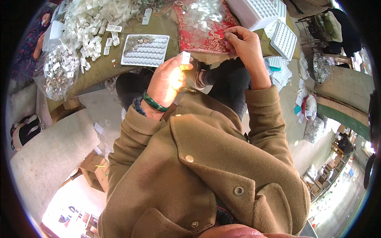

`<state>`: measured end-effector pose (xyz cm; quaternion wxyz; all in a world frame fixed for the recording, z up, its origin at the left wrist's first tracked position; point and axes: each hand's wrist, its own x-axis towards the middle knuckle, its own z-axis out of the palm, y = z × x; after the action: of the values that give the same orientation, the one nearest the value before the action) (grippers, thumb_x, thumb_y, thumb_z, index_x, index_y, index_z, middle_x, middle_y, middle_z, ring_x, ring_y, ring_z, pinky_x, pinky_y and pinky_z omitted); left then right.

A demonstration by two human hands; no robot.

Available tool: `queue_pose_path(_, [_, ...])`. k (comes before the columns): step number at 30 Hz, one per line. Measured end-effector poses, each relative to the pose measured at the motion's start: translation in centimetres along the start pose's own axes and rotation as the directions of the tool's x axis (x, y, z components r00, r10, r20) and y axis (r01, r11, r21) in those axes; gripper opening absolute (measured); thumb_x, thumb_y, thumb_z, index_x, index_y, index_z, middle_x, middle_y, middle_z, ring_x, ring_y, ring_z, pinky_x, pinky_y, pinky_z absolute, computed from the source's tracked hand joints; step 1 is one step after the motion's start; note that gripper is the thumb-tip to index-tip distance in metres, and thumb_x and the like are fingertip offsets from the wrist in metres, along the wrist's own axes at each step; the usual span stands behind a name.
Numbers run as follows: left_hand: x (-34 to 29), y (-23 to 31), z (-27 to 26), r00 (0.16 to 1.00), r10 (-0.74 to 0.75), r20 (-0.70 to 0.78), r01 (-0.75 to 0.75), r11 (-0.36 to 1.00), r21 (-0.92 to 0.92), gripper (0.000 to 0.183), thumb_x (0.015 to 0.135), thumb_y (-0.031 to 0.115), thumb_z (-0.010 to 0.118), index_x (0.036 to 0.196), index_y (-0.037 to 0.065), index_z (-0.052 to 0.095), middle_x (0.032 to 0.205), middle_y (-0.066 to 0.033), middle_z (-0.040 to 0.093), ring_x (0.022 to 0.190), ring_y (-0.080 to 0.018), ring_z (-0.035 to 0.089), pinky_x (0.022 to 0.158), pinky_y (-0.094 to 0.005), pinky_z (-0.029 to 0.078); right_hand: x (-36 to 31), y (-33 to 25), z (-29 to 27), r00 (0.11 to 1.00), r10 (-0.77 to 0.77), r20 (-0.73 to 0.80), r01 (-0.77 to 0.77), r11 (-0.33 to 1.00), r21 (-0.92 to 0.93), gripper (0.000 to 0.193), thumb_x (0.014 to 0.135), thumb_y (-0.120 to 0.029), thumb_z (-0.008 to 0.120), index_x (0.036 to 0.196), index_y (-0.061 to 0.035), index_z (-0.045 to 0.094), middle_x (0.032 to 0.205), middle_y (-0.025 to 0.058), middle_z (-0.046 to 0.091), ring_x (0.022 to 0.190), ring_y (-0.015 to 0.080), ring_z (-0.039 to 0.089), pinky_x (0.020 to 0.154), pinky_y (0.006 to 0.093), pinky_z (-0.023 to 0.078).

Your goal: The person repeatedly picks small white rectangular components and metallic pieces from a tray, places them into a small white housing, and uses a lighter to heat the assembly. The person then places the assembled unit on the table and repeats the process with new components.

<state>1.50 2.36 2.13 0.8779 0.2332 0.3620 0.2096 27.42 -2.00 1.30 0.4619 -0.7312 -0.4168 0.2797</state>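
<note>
My left hand (164,83), with a dark green bangle at its wrist, is raised over my lap in bright sunlight. Its thumb and fingers are closed on a small white card (185,58). Farther right, my right hand (245,43) hovers at the right side of a red patterned cloth (208,43). Thumb and forefinger are pinched together there, and whatever they hold is too small to make out. On the cloth lies a heap of small clear plastic pieces (203,16). A white compartment tray (143,62) with small round greyish pieces (137,43) rests beyond my left hand.
A large pile of small white cards (105,16) covers the table's far left. Beside it sits a clear plastic bag (59,73) of similar pieces. White trays (254,14) are stacked at the far right, with another tray (283,39) beside them. Another person's hand (39,45) shows at left.
</note>
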Motion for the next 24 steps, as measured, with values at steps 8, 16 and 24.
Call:
queue_pose_path(8, [0.3,0.2,0.2,1.0,0.016,0.016,-0.016,0.999,0.036,0.032,0.1,0.03,0.056,0.117,0.003,0.061,0.093,-0.0005,0.063,0.062,-0.0033,0.044,0.053,-0.0192,0.035,-0.4,-1.3,0.3,0.945,-0.324,-0.037,0.291,0.888,-0.357,0.02,0.088,-0.019,0.068,0.095,-0.0006,0.069,0.078,0.0179,0.067,0.073,0.0347,0.066,0.066,0.0398,0.05])
queue_pose_path(16, [0.6,0.7,1.9,1.0,-0.002,-0.028,0.003,0.998,0.058,0.028,0.1,0.032,0.058,0.112,0.008,0.063,0.092,0.0009,0.064,0.062,-0.0036,0.043,0.053,-0.0191,0.033,-0.7,-2.5,-0.2,0.982,-0.033,0.184,0.005,0.989,0.15,0.013,0.095,-0.01,0.062,0.101,0.0008,0.065,0.086,0.0062,0.069,0.078,0.0099,0.067,0.067,0.0248,0.053])
queue_pose_path(24, [2.5,2.3,3.4,0.991,0.008,0.131,-0.012,1.0,0.029,0.024,0.099,0.027,0.06,0.111,0.006,0.06,0.093,-0.0023,0.064,0.068,-0.0056,0.053,0.056,-0.018,0.044,-2.0,-2.7,1.2,0.964,0.032,0.263,-0.22,0.647,0.73,0.007,0.092,-0.006,0.066,0.098,-0.0022,0.066,0.09,-0.0002,0.066,0.078,0.0065,0.061,0.069,0.0216,0.052])
